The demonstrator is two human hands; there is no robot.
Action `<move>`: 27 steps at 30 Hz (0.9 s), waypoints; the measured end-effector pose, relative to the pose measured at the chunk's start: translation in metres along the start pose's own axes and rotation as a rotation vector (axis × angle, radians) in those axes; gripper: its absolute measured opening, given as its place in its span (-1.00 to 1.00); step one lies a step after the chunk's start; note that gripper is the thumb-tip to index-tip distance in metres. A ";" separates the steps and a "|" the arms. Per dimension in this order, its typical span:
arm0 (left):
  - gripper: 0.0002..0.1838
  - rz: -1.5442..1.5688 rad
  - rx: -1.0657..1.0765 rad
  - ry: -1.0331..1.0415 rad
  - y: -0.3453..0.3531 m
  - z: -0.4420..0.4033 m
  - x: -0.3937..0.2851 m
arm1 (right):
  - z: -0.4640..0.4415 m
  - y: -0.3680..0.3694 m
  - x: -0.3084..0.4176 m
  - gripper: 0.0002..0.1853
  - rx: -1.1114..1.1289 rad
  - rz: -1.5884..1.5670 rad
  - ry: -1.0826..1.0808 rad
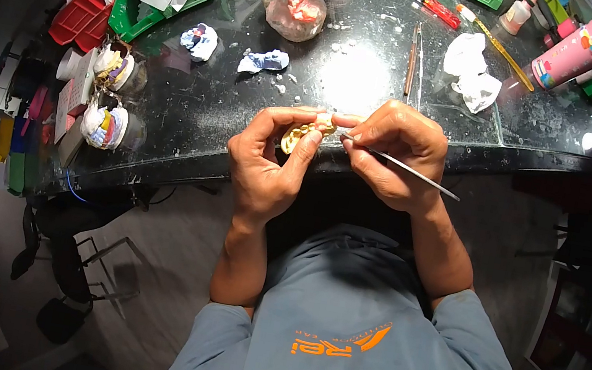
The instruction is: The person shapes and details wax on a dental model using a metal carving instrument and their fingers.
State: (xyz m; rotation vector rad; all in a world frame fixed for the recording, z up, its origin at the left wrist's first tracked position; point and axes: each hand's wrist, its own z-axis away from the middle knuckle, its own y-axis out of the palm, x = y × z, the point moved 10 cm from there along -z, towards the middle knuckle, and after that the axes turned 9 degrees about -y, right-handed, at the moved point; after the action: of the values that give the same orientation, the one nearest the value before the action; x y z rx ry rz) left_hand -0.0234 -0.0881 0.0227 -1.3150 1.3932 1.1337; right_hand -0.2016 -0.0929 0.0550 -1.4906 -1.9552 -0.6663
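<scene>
Near the front edge of the bench, my left hand (270, 151) pinches a small yellow dental cast (294, 138) between thumb and fingers. Something pale pink sits at the top of the cast, by the left fingertips, partly covered by them. My right hand (398, 155) grips a slim metal hand instrument (421, 175) like a pen, its shaft pointing down to the right. The working tip lies close to the cast, but I cannot tell whether it touches. My right index finger reaches toward the cast's upper side.
A glass spirit lamp (295, 18) stands at the back. Mounted dental models (104, 125) are at the left, near a green tray (127, 20) and red tray (80, 19). Bluish lumps (263, 61), crumpled tissue (475, 82), a yellow-handled brush (499, 51) and a pink bottle (574, 55) lie around.
</scene>
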 end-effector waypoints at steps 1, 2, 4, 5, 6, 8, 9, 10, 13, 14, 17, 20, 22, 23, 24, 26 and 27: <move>-0.81 -0.014 -0.005 0.007 0.000 0.000 -0.002 | -0.001 0.000 0.001 -0.84 0.007 -0.005 -0.019; -0.81 -0.028 -0.010 0.014 0.001 0.000 -0.004 | -0.001 0.000 0.001 -0.84 0.014 0.008 -0.021; -0.82 -0.052 -0.017 0.025 0.000 0.000 -0.006 | 0.000 0.001 0.001 -0.84 0.028 0.031 -0.025; -0.83 -0.062 -0.018 0.028 0.001 0.000 -0.006 | 0.001 0.000 -0.001 -0.84 0.017 0.036 -0.001; -0.84 -0.071 -0.018 0.031 0.001 0.000 -0.006 | 0.002 0.000 -0.002 -0.84 0.005 0.041 0.023; -0.84 -0.094 -0.021 0.033 0.001 0.000 -0.004 | 0.002 0.000 -0.002 -0.84 0.001 0.060 0.037; -0.85 -0.106 -0.022 0.035 0.001 0.000 -0.004 | 0.002 0.000 -0.001 -0.84 0.006 0.075 0.027; -0.85 -0.100 -0.030 0.033 0.000 0.000 -0.002 | 0.001 0.000 0.000 -0.84 0.012 0.090 0.016; -0.84 -0.106 -0.023 0.018 0.001 0.001 0.000 | 0.000 0.000 0.001 -0.84 0.023 0.120 -0.024; -0.83 -0.122 -0.001 0.005 0.003 0.001 -0.001 | 0.001 0.000 0.001 -0.85 0.019 0.123 -0.034; -0.82 -0.122 0.032 -0.003 0.006 0.002 -0.003 | 0.001 -0.001 0.000 -0.87 0.008 0.123 -0.061; -0.83 -0.108 -0.008 0.039 0.005 0.000 -0.006 | -0.001 0.000 0.003 -0.87 0.003 0.107 -0.082; -0.83 -0.102 -0.033 0.057 0.003 0.000 -0.006 | -0.002 0.001 0.003 -0.88 0.009 0.106 -0.085; -0.82 -0.099 -0.037 0.056 0.002 0.000 -0.004 | -0.002 0.001 0.003 -0.88 0.016 0.112 -0.089; -0.81 -0.097 -0.040 0.056 0.002 0.000 -0.003 | -0.002 0.002 0.004 -0.88 0.023 0.118 -0.093; -0.80 -0.115 -0.046 0.077 0.001 0.001 -0.005 | -0.002 0.002 0.003 -0.88 0.026 0.116 -0.093; -0.80 -0.125 -0.047 0.088 0.001 0.001 -0.006 | -0.002 0.002 0.003 -0.88 0.021 0.107 -0.090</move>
State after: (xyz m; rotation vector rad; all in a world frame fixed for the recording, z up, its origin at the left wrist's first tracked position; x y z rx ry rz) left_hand -0.0236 -0.0863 0.0287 -1.4800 1.3340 1.0420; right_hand -0.1999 -0.0912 0.0586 -1.6252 -1.9265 -0.5386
